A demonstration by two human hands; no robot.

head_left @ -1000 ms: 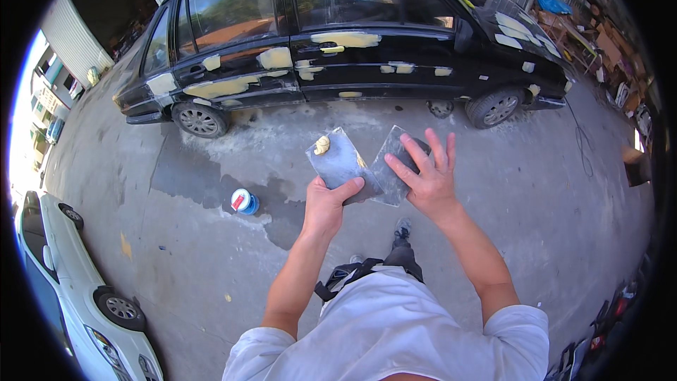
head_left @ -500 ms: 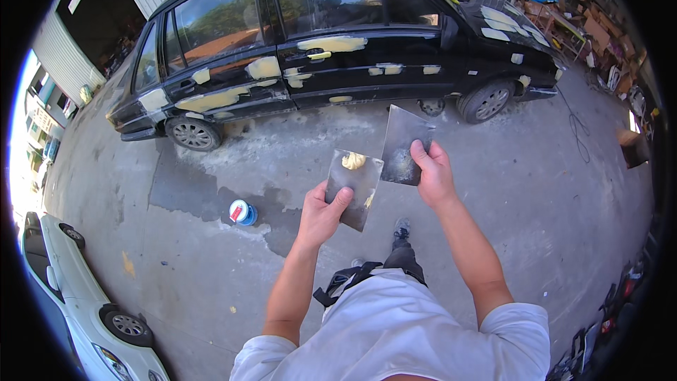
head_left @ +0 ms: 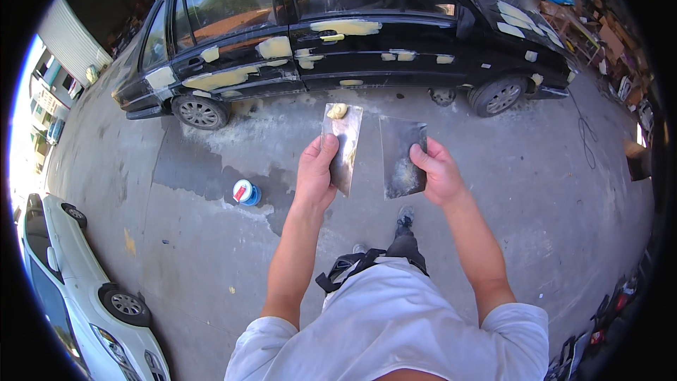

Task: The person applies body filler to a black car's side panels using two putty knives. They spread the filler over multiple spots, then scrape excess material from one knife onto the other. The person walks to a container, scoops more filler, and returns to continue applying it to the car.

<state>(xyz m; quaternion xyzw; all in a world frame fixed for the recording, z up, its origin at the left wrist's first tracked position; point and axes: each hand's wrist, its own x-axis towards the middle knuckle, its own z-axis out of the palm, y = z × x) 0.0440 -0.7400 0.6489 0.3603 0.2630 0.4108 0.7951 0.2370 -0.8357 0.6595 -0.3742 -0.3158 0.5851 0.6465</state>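
Note:
My left hand is closed on a thin metal putty spreader, its thumb pressed on the face. A lump of cream-yellow putty sits near the far end of that spreader. My right hand grips a second, darker flat spreader, smeared with pale residue near the thumb. The two spreaders are apart, side by side in front of me. Beyond them stands a black car, its doors marked with several dried cream putty patches.
A blue can with a white lid stands on the concrete floor, left of my hands. A white car is parked at the lower left. Cardboard and scrap are piled at the far right, near a cable.
The left spreader has moved up and away from me and turned more upright and edge-on. The right spreader has come down slightly, and a gap now separates the two.

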